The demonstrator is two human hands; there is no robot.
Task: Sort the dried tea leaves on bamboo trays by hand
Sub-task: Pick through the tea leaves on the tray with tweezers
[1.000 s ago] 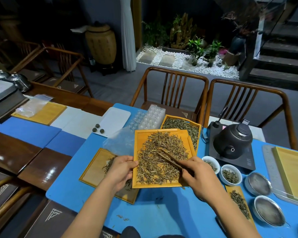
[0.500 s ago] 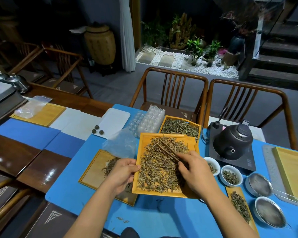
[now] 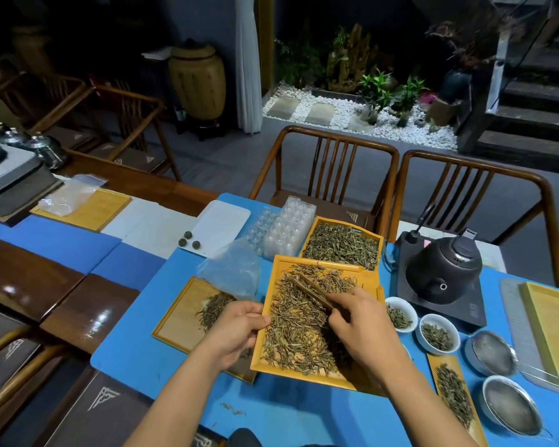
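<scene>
An orange bamboo tray (image 3: 317, 377) lies in front of me, spread with dried tea leaves (image 3: 297, 330). My left hand (image 3: 236, 330) grips its left rim, thumb on top. My right hand (image 3: 362, 327) holds a dark wooden scoop (image 3: 313, 290) whose tip lies in the leaves at the tray's far part. A lighter tray (image 3: 175, 324) to the left carries a small pile of leaves (image 3: 212, 309). Behind, a second orange tray (image 3: 380, 243) is filled with greener leaves (image 3: 341, 245).
A black kettle (image 3: 442, 271) on its heater stands at the right. Two white cups (image 3: 436, 333) with leaves, a narrow leaf holder (image 3: 454, 393) and two metal strainers (image 3: 510, 408) lie near my right arm. A plastic bag (image 3: 231, 269) and clear capsule trays (image 3: 284, 227) sit behind.
My right hand has moved the scoop away from me, from the tray's middle to its far part. The left hand keeps its grip on the rim.
</scene>
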